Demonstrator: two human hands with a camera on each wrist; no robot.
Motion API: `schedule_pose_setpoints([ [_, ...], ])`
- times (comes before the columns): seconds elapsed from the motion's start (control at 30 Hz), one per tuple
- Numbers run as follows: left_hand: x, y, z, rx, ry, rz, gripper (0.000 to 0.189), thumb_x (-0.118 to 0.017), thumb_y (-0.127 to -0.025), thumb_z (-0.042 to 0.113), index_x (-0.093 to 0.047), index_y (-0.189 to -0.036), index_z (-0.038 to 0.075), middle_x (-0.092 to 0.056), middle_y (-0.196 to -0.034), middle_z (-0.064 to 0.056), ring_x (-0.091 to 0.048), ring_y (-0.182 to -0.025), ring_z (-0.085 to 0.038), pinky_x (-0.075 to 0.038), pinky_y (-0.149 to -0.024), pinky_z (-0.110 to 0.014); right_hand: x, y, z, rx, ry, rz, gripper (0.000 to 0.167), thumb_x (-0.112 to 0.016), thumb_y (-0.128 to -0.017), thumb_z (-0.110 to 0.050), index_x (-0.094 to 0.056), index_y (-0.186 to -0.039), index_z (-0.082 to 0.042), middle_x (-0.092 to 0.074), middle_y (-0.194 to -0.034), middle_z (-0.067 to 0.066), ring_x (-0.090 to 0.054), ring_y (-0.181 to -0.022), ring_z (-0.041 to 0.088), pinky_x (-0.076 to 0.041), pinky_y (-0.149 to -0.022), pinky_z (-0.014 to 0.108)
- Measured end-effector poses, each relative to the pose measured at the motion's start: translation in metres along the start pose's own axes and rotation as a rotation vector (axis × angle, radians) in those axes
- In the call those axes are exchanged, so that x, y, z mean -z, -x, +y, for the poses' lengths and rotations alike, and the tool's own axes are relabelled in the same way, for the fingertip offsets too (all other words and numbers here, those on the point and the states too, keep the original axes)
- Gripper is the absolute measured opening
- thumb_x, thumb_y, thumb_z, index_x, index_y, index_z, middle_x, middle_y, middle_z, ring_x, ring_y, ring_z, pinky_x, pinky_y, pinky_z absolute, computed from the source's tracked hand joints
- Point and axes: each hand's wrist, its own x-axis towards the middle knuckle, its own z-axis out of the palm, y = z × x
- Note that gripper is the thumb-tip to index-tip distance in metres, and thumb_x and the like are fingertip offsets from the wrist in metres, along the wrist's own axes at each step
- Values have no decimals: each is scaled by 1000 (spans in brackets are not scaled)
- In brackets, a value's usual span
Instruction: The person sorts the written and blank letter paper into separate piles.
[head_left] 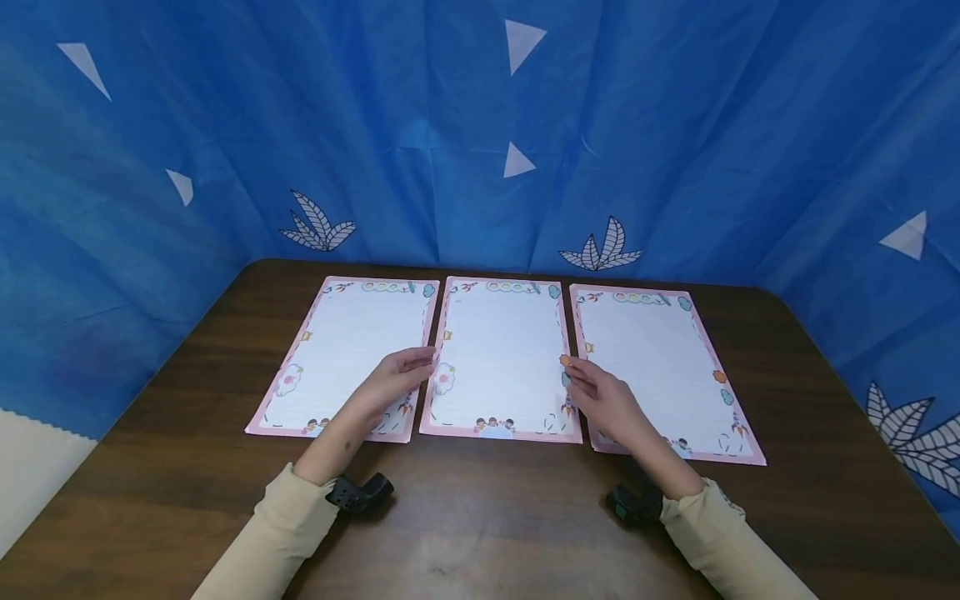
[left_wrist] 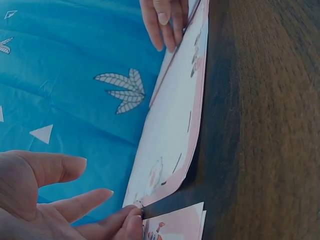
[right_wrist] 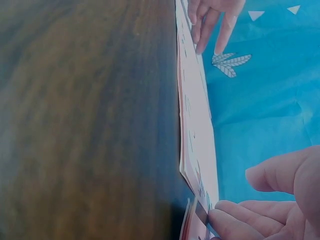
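Note:
Three decorated paper sheets with pink borders and cartoon drawings lie side by side: the left sheet [head_left: 356,333], the middle sheet [head_left: 502,358] and the right sheet [head_left: 648,358]. My left hand [head_left: 392,382] is at the middle sheet's left edge, its fingertips right at the border. Opposite it, my right hand [head_left: 606,400] has its fingertips at the right edge of that sheet. Both wrist views show the thumb standing well apart from the paper, with the lower fingers [left_wrist: 112,225] touching around the sheet's side. More than one layer of paper shows along the edges in the right wrist view.
The sheets lie on a dark brown wooden table [head_left: 487,517], with narrow gaps between them. Behind it hangs a blue curtain [head_left: 465,125] with white triangles and leaf prints. Each wrist wears a black device, such as the left strap [head_left: 360,492].

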Motion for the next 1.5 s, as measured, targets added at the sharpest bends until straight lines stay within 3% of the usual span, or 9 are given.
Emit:
schedule_pose_setpoints([
  [0.23,1,0,-2,-19,-1,13,48,-50,-95,12,-38,-138,-6,-44,-134,-24,-44,-121,-34,-32,-102,-44,-1,-1,0,-7,1,3,46,-53,-94,-5,-40,-135,9,-50,-128,25,-52,-115,33,-44,-88,37],
  [0.47,-1,3,4,17,8,44,48,-50,-95,14,-39,-139,-4,-41,-138,-22,-38,-125,-32,-28,-104,-44,-1,-1,-1,-27,13,7,46,-54,-94,-5,-40,-136,8,-51,-129,24,-52,-115,32,-44,-88,37],
  [0.77,-8,-11,-1,70,60,114,46,-52,-95,14,-43,-137,-2,-49,-130,-19,-47,-118,-29,-35,-100,-39,0,-1,1,-43,6,6,46,-54,-94,-6,-40,-136,6,-50,-130,23,-51,-116,32,-44,-88,37],
  [1.0,-10,-15,-3,85,29,145,45,-51,-95,11,-43,-136,-5,-48,-129,-21,-48,-114,-29,-38,-97,-39,0,-1,0,-36,3,0,46,-53,-94,-6,-39,-137,7,-50,-130,23,-51,-116,33,-44,-88,37],
  [1.2,-14,-15,-4,37,8,126,47,-50,-95,8,-39,-137,-8,-45,-132,-23,-48,-117,-30,-39,-97,-39,0,-1,-1,-38,4,2,46,-53,-94,-6,-39,-137,8,-50,-130,23,-52,-115,32,-44,-87,37],
  [1.27,-15,-14,-4,8,-29,117,48,-49,-95,8,-36,-138,-8,-44,-134,-24,-47,-118,-31,-38,-97,-40,0,-1,-1,-42,0,3,46,-53,-94,-5,-39,-137,8,-50,-130,23,-52,-115,32,-44,-87,36],
  [1.5,-23,-11,-1,-98,-214,154,55,-53,-93,9,-32,-141,-7,-49,-122,-26,-55,-99,-31,-49,-79,-39,-1,-1,0,-47,-2,4,46,-53,-95,-5,-39,-137,8,-50,-130,23,-51,-116,32,-44,-87,35],
])
